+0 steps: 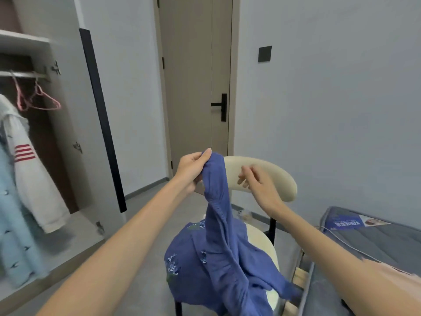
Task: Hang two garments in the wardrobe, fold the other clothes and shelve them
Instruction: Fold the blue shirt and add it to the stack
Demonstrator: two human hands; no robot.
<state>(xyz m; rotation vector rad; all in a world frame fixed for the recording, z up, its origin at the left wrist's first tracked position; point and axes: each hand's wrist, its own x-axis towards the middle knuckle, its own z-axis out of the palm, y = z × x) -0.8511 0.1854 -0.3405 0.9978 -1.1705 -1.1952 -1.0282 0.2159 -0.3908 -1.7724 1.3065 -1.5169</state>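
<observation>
A blue garment (218, 265) of crinkled fabric, stitched here and there with pale leaf sprigs, lies heaped on the seat of a cream padded chair (286, 185) with dark legs. One long part of it (a sleeve, by the look of it) is drawn up from the heap, well above the seat. The left hand (191, 172) holds the top end of that part, its fingers (196, 156) curled round the cloth and the thumb pressed over the bunched edge. The right hand (259, 190) hovers just beside the raised cloth, in front of the chair's curved backrest; its fingers are loosely spread and hold nothing, though motion blur softens them.

To the left stands an open wardrobe (68, 124) with a metal rail (22, 74). On the rail hang bare pink wire hangers (45, 108), a white jacket (38, 185) with red stripes (24, 152) on its sleeve, and a pale blue garment (16, 236) dotted with small dark marks.

At the right edge lies a grey mattress (376, 242) under clear plastic. It bears a blue label (355, 223) with white writing, too small and blurred to read. Behind the chair is a beige door (189, 87) with a black handle (219, 106), and a dark square switch plate (265, 53) sits on the wall beside it.
</observation>
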